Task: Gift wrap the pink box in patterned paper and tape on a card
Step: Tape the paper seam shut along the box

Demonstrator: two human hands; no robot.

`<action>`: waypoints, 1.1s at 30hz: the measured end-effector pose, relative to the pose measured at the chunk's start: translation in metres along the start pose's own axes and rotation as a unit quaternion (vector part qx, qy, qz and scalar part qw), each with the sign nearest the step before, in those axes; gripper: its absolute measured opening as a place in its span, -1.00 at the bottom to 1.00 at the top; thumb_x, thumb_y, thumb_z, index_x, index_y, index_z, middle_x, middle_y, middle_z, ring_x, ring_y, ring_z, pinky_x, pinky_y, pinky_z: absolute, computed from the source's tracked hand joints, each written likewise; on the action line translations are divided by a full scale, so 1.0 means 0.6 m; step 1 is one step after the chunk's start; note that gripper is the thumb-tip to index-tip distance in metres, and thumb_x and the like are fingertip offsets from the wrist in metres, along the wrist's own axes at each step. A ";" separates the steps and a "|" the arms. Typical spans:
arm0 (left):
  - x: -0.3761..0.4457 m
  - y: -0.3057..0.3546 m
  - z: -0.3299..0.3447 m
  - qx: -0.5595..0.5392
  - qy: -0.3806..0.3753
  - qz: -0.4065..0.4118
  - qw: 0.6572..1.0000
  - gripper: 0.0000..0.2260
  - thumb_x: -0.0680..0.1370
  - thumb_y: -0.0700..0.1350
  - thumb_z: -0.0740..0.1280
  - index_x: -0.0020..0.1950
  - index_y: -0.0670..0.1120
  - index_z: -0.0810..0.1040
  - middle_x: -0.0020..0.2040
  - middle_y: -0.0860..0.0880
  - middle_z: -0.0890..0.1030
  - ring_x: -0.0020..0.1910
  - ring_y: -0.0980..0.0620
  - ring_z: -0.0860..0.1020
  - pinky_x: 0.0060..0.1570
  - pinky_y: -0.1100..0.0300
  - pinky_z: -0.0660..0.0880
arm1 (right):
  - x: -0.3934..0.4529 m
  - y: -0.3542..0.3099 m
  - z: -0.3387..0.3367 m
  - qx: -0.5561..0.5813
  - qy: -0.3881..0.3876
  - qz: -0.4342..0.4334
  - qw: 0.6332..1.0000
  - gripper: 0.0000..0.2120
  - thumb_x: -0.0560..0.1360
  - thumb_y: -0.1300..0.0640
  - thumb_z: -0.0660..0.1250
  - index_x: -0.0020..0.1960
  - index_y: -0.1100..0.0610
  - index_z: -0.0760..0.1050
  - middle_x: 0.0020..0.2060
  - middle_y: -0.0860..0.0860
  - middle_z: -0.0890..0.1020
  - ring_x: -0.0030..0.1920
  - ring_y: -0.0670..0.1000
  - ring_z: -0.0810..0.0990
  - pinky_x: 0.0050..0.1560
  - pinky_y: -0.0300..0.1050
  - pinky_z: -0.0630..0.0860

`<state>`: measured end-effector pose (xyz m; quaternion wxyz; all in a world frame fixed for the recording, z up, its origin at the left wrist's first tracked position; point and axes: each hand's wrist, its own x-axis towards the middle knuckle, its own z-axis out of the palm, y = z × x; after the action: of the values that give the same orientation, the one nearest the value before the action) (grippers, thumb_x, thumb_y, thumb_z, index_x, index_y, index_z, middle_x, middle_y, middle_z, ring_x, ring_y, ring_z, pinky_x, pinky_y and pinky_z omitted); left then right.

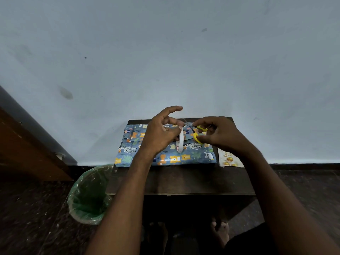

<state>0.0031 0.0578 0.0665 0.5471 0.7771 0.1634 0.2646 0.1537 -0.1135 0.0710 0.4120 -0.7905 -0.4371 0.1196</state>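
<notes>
Both forearms are reaching forward over the table (184, 181), the hands close together above the wrapped box (165, 155). The left hand (161, 131) is pinching a roll of tape (180, 139), forefinger lifted. The right hand (219, 134) is gripping yellow scissors (197, 134) just beside the tape. The box is lying on the table under both hands; a card (230, 159) is lying just right of the box.
</notes>
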 end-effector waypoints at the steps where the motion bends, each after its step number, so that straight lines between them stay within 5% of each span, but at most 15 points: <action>1: 0.000 -0.001 0.000 -0.002 0.002 0.001 1.000 -0.44 0.58 -0.38 0.42 0.51 0.06 0.52 0.00 -0.04 0.76 -0.10 -0.01 0.76 -0.12 0.03 0.73 | 0.000 0.003 -0.001 0.009 0.007 0.010 1.000 -0.68 0.38 0.09 0.64 0.11 -0.06 0.73 -0.30 -0.27 0.66 -0.32 -0.18 0.57 -0.21 -0.26 0.50; 7: 0.001 0.000 0.007 -0.048 0.001 -0.018 0.999 -0.37 0.59 -0.39 0.42 0.59 0.02 0.39 0.01 -0.05 0.77 -0.04 -0.15 0.75 -0.13 0.00 0.72 | 0.000 0.035 0.004 -0.120 0.117 0.136 0.976 -0.90 0.29 0.17 0.57 -0.18 0.10 0.75 -0.41 0.01 0.67 -0.29 0.10 0.66 -0.17 -0.06 0.60; 9: 0.001 0.004 0.019 -0.061 0.003 -0.016 0.998 -0.38 0.59 -0.40 0.40 0.59 -0.01 0.39 0.00 -0.05 0.78 0.00 -0.15 0.74 -0.15 0.02 0.72 | -0.003 0.041 0.015 -0.185 0.119 0.171 0.960 -0.86 0.24 0.18 0.51 -0.32 0.25 0.63 -0.51 0.13 0.55 -0.40 0.22 0.48 -0.31 -0.11 0.48; 11: 0.003 0.007 0.037 -0.074 0.001 -0.016 0.997 -0.39 0.58 -0.42 0.37 0.57 -0.02 0.40 0.00 -0.07 0.77 -0.02 -0.22 0.73 -0.15 0.00 0.72 | -0.006 0.035 0.024 -0.222 0.104 0.175 0.953 -0.77 0.21 0.26 0.45 -0.44 0.26 0.39 -0.55 0.09 0.29 -0.48 0.11 0.21 -0.42 -0.14 0.23; 14: 0.006 0.012 0.069 -0.098 -0.017 -0.029 0.995 -0.39 0.57 -0.45 0.33 0.56 -0.03 0.41 0.01 -0.12 0.76 -0.10 -0.33 0.72 -0.10 -0.15 0.72 | -0.011 0.020 0.026 -0.227 0.103 0.173 0.953 -0.63 0.26 0.35 0.40 -0.43 0.15 0.19 -0.50 0.03 0.22 -0.48 0.03 0.19 -0.43 -0.13 0.06; 20: 0.018 0.012 0.115 -0.086 -0.037 -0.024 0.995 -0.39 0.53 -0.39 0.33 0.54 0.01 0.42 0.02 -0.08 0.77 -0.12 -0.45 0.68 -0.09 -0.40 0.64 | -0.016 0.038 0.030 -0.250 0.089 0.186 0.946 -0.57 0.46 0.20 0.45 -0.41 0.13 0.24 -0.46 0.02 0.32 -0.32 0.18 0.44 -0.25 -0.12 0.29; 24: 0.022 0.011 0.124 -0.070 -0.026 -0.016 0.997 -0.43 0.56 -0.36 0.39 0.52 0.01 0.44 -0.01 -0.04 0.78 -0.05 -0.31 0.72 0.03 -0.36 0.63 | -0.023 0.038 0.023 -0.249 0.087 0.179 0.948 -0.56 0.45 0.23 0.44 -0.42 0.15 0.23 -0.46 0.03 0.31 -0.37 0.13 0.39 -0.22 -0.11 0.34; 26: 0.023 0.009 0.126 -0.091 -0.026 -0.024 0.995 -0.46 0.57 -0.34 0.43 0.52 -0.01 0.46 -0.02 -0.07 0.78 -0.01 -0.24 0.74 0.11 -0.33 0.64 | -0.024 0.037 0.022 -0.223 0.110 0.157 0.956 -0.65 0.38 0.23 0.45 -0.43 0.17 0.31 -0.49 0.03 0.34 -0.42 0.11 0.38 -0.31 -0.11 0.33; 28: 0.024 0.010 0.127 -0.118 -0.032 -0.043 0.992 -0.49 0.56 -0.30 0.48 0.48 0.00 0.51 -0.03 -0.11 0.78 0.03 -0.21 0.74 0.20 -0.32 0.62 | -0.021 0.030 0.018 -0.109 0.130 0.110 0.979 -0.95 0.32 0.18 0.46 -0.27 0.14 0.60 -0.41 -0.01 0.58 -0.32 0.08 0.58 -0.32 -0.10 0.46; 31: 0.024 0.016 0.120 -0.157 -0.022 -0.069 0.985 -0.53 0.56 -0.27 0.52 0.44 0.00 0.57 -0.01 -0.15 0.78 0.02 -0.15 0.75 0.24 -0.17 0.63 | -0.018 0.017 0.010 0.169 0.052 0.062 0.982 -0.71 0.41 0.31 0.54 0.09 0.09 0.73 -0.20 0.01 0.75 -0.18 -0.01 0.73 -0.22 -0.16 0.61; 33: 0.023 0.020 0.113 -0.190 -0.010 -0.077 0.979 -0.51 0.56 -0.30 0.51 0.46 -0.04 0.55 -0.01 -0.17 0.77 -0.04 -0.12 0.75 0.05 0.02 0.68 | -0.019 0.014 0.011 0.195 0.027 0.045 0.980 -0.78 0.49 0.33 0.52 0.10 0.13 0.74 -0.24 0.13 0.74 -0.25 0.08 0.73 -0.31 -0.17 0.62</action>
<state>0.0539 0.0093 0.0632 0.7053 0.6467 0.1641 0.2396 0.1483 -0.1211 0.0588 0.5636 -0.7170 -0.3584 0.1996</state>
